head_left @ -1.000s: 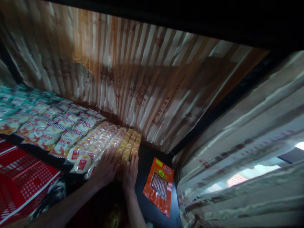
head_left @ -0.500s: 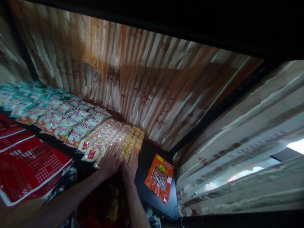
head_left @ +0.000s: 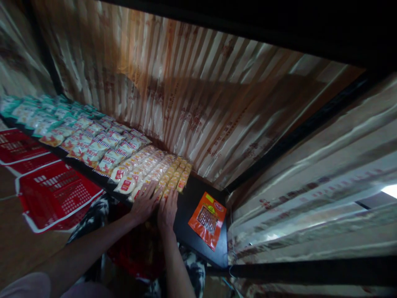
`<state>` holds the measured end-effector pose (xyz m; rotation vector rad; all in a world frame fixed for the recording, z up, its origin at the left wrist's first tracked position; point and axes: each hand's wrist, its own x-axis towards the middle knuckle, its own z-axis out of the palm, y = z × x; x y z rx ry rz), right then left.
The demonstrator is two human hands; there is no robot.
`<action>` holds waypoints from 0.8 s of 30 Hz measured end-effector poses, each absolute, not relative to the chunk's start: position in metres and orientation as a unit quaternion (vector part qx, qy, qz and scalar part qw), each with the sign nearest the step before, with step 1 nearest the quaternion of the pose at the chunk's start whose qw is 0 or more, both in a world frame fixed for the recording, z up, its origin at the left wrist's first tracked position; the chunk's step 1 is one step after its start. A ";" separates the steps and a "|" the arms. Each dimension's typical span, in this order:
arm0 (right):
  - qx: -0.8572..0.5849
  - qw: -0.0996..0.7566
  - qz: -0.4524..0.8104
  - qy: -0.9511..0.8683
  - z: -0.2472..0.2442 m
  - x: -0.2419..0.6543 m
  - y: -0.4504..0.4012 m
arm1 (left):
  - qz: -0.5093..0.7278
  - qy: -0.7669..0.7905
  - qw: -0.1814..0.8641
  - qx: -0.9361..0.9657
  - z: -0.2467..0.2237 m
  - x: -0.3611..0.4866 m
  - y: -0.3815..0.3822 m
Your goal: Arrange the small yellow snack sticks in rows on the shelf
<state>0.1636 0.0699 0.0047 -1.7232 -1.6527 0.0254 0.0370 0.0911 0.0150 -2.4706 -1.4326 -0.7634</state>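
Both my hands rest at the front of rows of small wrapped snacks on a black shelf (head_left: 186, 223). My left hand (head_left: 145, 203) lies with its fingers stretched over the front of the clear-wrapped round snacks (head_left: 126, 185). Beside it, my right hand (head_left: 168, 209) touches the front of the yellow-wrapped snacks (head_left: 172, 177), its fingers extended and flat. Neither hand is closed round a packet. To the right lies an orange packet (head_left: 208, 219) with a picture window, apart from both hands.
White snack bags (head_left: 108, 159) and teal bags (head_left: 40, 114) fill the shelf leftward. Red baskets (head_left: 62, 190) stand below the shelf at left. Striped plastic sheeting (head_left: 186, 95) hangs behind, and a dark bar (head_left: 279, 140) slopes along the right corner.
The view has shifted, showing more of the red baskets and floor. My hands stay on the front of the snack rows, with only slight movement.
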 end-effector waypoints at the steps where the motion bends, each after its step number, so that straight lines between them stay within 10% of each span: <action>1: -0.667 0.379 0.005 -0.641 0.007 0.163 0.067 | -0.260 -0.482 0.092 -0.832 0.017 0.036 0.089; 10: -0.608 0.450 0.072 -0.650 -0.007 0.141 -0.022 | -0.280 -0.362 -0.040 -0.888 -0.015 0.035 0.016; 24: -0.665 0.254 0.169 -0.682 -0.081 0.123 -0.054 | -0.141 -0.536 -0.156 -0.818 -0.082 0.009 -0.030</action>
